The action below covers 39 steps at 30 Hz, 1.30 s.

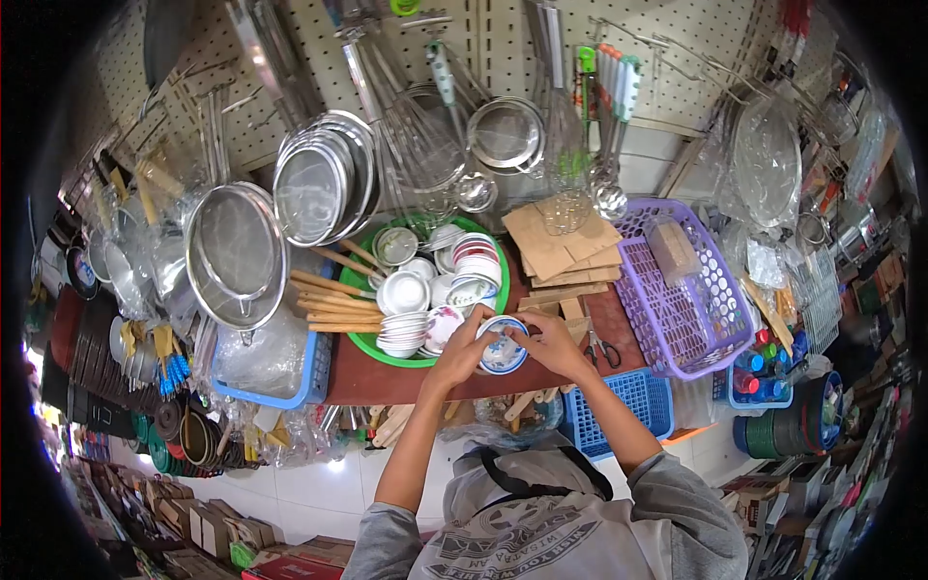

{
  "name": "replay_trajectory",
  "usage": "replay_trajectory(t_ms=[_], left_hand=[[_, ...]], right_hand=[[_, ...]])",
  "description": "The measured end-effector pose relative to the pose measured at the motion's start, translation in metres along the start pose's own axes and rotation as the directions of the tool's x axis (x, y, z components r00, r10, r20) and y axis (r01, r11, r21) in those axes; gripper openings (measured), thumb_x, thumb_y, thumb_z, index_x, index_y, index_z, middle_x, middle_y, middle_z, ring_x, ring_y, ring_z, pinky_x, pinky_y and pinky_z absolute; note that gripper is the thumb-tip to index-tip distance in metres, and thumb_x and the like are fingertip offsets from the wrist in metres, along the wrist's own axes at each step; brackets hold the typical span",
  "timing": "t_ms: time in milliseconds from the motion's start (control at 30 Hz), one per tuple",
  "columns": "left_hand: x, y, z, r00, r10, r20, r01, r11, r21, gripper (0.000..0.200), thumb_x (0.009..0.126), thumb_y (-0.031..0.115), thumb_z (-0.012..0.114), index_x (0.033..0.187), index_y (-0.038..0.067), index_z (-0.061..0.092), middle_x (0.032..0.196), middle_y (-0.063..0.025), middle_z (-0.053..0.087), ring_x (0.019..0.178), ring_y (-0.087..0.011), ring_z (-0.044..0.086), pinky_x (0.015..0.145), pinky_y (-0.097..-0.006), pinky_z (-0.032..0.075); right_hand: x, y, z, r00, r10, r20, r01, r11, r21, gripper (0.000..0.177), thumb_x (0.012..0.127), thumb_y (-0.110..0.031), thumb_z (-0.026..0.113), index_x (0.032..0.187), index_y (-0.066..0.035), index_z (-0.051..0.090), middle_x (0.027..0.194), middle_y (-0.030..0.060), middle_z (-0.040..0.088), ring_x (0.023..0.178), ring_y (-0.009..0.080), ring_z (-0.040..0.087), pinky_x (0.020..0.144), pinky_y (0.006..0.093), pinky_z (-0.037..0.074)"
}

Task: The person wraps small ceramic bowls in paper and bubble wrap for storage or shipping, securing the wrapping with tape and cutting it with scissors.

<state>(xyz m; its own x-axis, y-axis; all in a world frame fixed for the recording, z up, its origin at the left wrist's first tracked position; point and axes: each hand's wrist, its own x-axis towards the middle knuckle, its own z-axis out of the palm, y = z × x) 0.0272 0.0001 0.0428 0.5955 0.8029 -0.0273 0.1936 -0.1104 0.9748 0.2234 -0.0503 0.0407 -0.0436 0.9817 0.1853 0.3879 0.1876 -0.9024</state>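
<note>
Both my hands hold one small white bowl with a blue rim and a painted pattern, just above the front edge of a reddish-brown shelf. My left hand grips its left side and my right hand grips its right side. Right behind the bowl sits a green round tray with stacks of small white and patterned bowls and saucers. My grey sleeves and a dark strap across my chest show below.
A purple basket stands to the right, with blue baskets below it. Cardboard pieces and scissors lie behind my right hand. Wooden utensils, metal sieves and whisks hang or lean at left and on the pegboard.
</note>
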Motion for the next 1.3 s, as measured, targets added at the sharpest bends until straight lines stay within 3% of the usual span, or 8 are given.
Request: replay_trajectory(t_ms=[233, 400, 567, 700, 833, 1067, 1167, 1300], left_hand=[[0.048, -0.008, 0.057, 0.986, 0.168, 0.01, -0.168, 0.986, 0.006, 0.056, 0.108, 0.045, 0.027, 0.131, 0.001, 0.052, 0.126, -0.0165, 0.058, 0.12, -0.0253, 0.053, 0.104, -0.0383, 0.037], [0.063, -0.028, 0.075, 0.97, 0.24, 0.04, -0.231, 0.857, 0.46, 0.04, 0.104, 0.029, 0.039, 0.116, -0.001, 0.062, 0.121, -0.0201, 0.058, 0.105, -0.0389, 0.053, 0.096, -0.0449, 0.041], [0.064, -0.043, 0.086, 0.968, 0.18, 0.173, -0.25, 0.704, 0.665, 0.039, 0.099, 0.034, 0.048, 0.116, 0.006, 0.069, 0.123, -0.017, 0.062, 0.104, -0.0367, 0.054, 0.098, -0.0436, 0.04], [0.058, -0.038, 0.098, 0.975, 0.169, 0.143, -0.219, 0.647, 0.731, 0.038, 0.092, 0.04, 0.059, 0.11, 0.009, 0.072, 0.123, -0.0132, 0.062, 0.107, -0.0419, 0.054, 0.097, -0.0476, 0.045], [0.053, -0.052, 0.105, 0.978, 0.173, 0.116, -0.201, 0.636, 0.745, 0.038, 0.09, 0.04, 0.062, 0.113, 0.012, 0.073, 0.125, -0.0135, 0.062, 0.116, -0.043, 0.051, 0.097, -0.0509, 0.046], [0.039, -0.048, 0.116, 0.98, 0.193, 0.055, -0.167, 0.632, 0.757, 0.033, 0.087, 0.038, 0.067, 0.106, 0.012, 0.076, 0.13, -0.0117, 0.055, 0.116, -0.0391, 0.051, 0.096, -0.0481, 0.049], [0.033, -0.022, 0.117, 0.998, 0.061, 0.016, -0.054, 0.689, 0.722, 0.035, 0.088, 0.042, 0.069, 0.104, 0.012, 0.078, 0.133, -0.0176, 0.053, 0.119, -0.0421, 0.051, 0.103, -0.0471, 0.043], [0.027, -0.022, 0.118, 0.965, 0.253, -0.063, -0.148, 0.73, 0.667, 0.032, 0.087, 0.038, 0.073, 0.093, 0.007, 0.077, 0.105, -0.0134, 0.046, 0.104, -0.032, 0.051, 0.09, -0.0419, 0.045]], right_hand=[[-0.02, 0.038, -0.076, 0.983, -0.024, -0.182, -0.001, 0.991, -0.135, 0.024, 0.094, -0.019, 0.068, 0.105, 0.002, 0.07, 0.088, 0.0131, 0.069, 0.077, 0.0202, 0.066, 0.065, 0.0318, 0.052], [-0.021, 0.063, -0.104, 0.95, 0.135, -0.282, -0.114, 0.989, 0.092, 0.026, 0.096, -0.021, 0.066, 0.105, 0.003, 0.07, 0.093, 0.0096, 0.071, 0.079, 0.01, 0.062, 0.068, 0.0291, 0.05], [-0.002, 0.09, -0.108, 0.969, 0.242, -0.053, -0.205, 0.904, 0.376, 0.035, 0.101, -0.029, 0.062, 0.12, -0.001, 0.066, 0.102, -0.0034, 0.067, 0.087, 0.0034, 0.059, 0.077, 0.022, 0.049], [0.02, 0.129, -0.087, 0.921, 0.319, 0.225, -0.386, 0.657, 0.648, 0.038, 0.101, -0.026, 0.061, 0.131, -0.003, 0.059, 0.108, -0.0003, 0.068, 0.093, 0.0063, 0.064, 0.081, 0.0232, 0.052], [0.018, 0.124, -0.078, 0.884, 0.317, 0.344, -0.468, 0.606, 0.643, 0.042, 0.1, -0.027, 0.062, 0.134, -0.002, 0.057, 0.113, 0.0005, 0.067, 0.095, 0.0054, 0.063, 0.081, 0.0229, 0.051], [0.001, 0.106, -0.091, 0.937, 0.256, 0.237, -0.337, 0.837, 0.431, 0.042, 0.101, -0.026, 0.059, 0.135, -0.001, 0.056, 0.116, 0.0034, 0.066, 0.103, 0.0099, 0.06, 0.092, 0.0266, 0.047], [0.0, 0.11, -0.1, 0.972, 0.163, 0.172, -0.223, 0.875, 0.431, 0.039, 0.102, -0.025, 0.058, 0.13, 0.001, 0.058, 0.113, 0.0054, 0.068, 0.101, 0.0109, 0.06, 0.091, 0.0287, 0.048], [-0.001, 0.104, -0.117, 0.992, 0.093, 0.08, -0.111, 0.956, 0.271, 0.036, 0.101, -0.025, 0.058, 0.121, 0.004, 0.06, 0.108, 0.0115, 0.07, 0.097, 0.0156, 0.063, 0.089, 0.0321, 0.049]])
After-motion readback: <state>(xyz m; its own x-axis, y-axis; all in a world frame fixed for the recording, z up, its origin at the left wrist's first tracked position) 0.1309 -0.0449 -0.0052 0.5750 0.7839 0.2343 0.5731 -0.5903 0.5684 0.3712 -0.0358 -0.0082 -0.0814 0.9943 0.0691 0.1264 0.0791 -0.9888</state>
